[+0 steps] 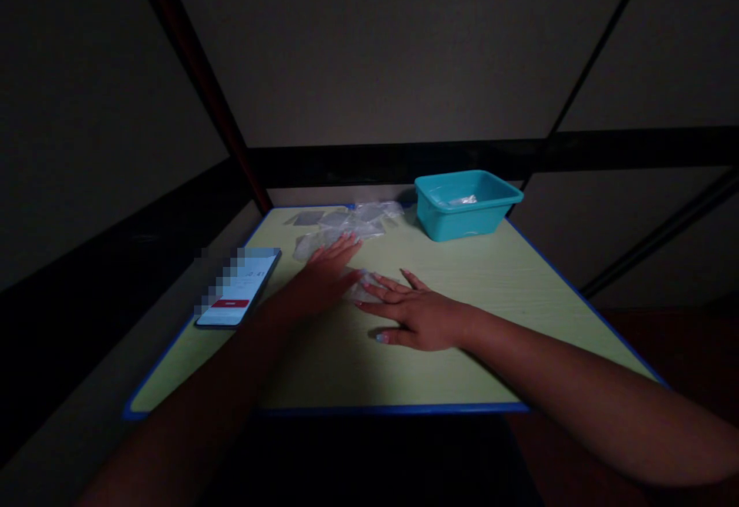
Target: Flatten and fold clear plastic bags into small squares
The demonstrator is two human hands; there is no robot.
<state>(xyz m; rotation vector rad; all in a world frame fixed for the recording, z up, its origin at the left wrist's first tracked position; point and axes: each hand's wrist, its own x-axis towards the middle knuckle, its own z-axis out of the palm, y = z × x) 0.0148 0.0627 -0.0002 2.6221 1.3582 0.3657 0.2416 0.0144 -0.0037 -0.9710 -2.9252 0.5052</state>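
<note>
My left hand [330,272] reaches over the table with its fingers stretched forward, at the near edge of several clear plastic bags [351,222] lying in a loose, overlapping group. Flat on the table, my right hand [416,313] has its fingers spread and pointing left. Its fingertips rest on a small clear plastic piece [365,288], which looks like another bag. The left thumb comes close to that same piece; whether it touches cannot be made out. Both hands partly cover the plastic.
A turquoise plastic basin [462,218] stands at the back right with some shiny clear plastic inside. On the left lies a phone [245,288] with a lit screen. The pale table [462,384] has a blue edge, and a wall rises behind it.
</note>
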